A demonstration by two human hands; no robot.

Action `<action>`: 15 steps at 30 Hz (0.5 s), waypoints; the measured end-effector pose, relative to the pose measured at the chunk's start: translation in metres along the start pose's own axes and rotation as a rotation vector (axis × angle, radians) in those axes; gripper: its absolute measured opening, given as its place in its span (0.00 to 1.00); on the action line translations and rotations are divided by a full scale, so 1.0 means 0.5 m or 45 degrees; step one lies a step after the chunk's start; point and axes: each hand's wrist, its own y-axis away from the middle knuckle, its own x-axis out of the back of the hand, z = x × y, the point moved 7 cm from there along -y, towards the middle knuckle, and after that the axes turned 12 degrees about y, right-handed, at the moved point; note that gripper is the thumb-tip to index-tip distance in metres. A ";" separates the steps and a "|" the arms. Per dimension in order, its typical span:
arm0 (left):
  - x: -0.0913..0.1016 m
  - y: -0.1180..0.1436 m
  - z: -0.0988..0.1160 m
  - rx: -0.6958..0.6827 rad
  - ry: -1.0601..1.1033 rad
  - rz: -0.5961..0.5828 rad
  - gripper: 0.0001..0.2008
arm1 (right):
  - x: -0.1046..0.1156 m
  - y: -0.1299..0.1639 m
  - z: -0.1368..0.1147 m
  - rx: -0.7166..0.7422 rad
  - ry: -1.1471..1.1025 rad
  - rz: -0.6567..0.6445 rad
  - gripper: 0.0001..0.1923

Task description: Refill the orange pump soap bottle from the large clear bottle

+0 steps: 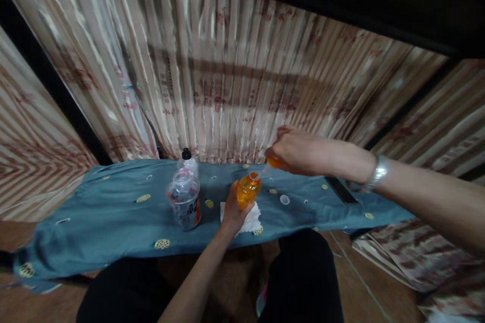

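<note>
My left hand (234, 210) is wrapped round an orange see-through bottle (248, 193). The bottle's open neck faces up and tilts slightly right. Above and to its right, my right hand (286, 149) is closed on a small orange piece (273, 162) with a thin pale part pointing down toward the bottle mouth. Whether that part touches the rim, I cannot tell; my fingers hide most of the piece. Beneath the left hand lies a white cloth (253, 221) with a scalloped edge. A small clear round cap (285, 200) rests to the right of the bottle.
To the left stands a large clear plastic container (182, 204) with dark and orange print, and behind it a clear bottle with a black cap (186, 154). A dark flat phone-like object (341, 191) lies at right. Blue patterned cloth (125, 212) covers the table; curtains (227, 75) hang behind.
</note>
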 end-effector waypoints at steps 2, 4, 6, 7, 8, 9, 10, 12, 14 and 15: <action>0.000 0.001 -0.004 -0.001 0.009 0.014 0.37 | -0.019 -0.047 -0.034 0.033 0.046 -0.061 0.08; 0.001 0.002 -0.006 -0.009 0.009 0.035 0.38 | -0.033 -0.078 -0.059 0.043 0.090 -0.093 0.10; 0.001 0.002 -0.007 -0.015 -0.003 0.043 0.38 | -0.042 -0.096 -0.076 0.061 0.119 -0.129 0.09; 0.000 0.001 -0.007 -0.018 -0.012 0.042 0.38 | -0.045 -0.101 -0.083 0.079 0.126 -0.147 0.08; -0.001 0.001 -0.006 -0.021 -0.020 0.040 0.38 | -0.046 -0.103 -0.089 0.099 0.130 -0.163 0.08; -0.001 0.000 -0.005 -0.024 -0.026 0.037 0.38 | -0.045 -0.105 -0.094 0.118 0.133 -0.178 0.08; -0.002 0.000 -0.005 -0.024 -0.031 0.034 0.38 | -0.043 -0.105 -0.099 0.132 0.137 -0.188 0.08; -0.002 0.000 -0.006 -0.019 -0.035 0.040 0.38 | -0.037 -0.104 -0.106 0.142 0.144 -0.197 0.09; -0.001 0.000 -0.009 -0.003 -0.024 0.045 0.39 | -0.033 -0.104 -0.112 0.139 0.144 -0.196 0.08; -0.001 0.000 -0.010 0.006 -0.015 0.042 0.39 | -0.033 -0.105 -0.115 0.138 0.139 -0.192 0.08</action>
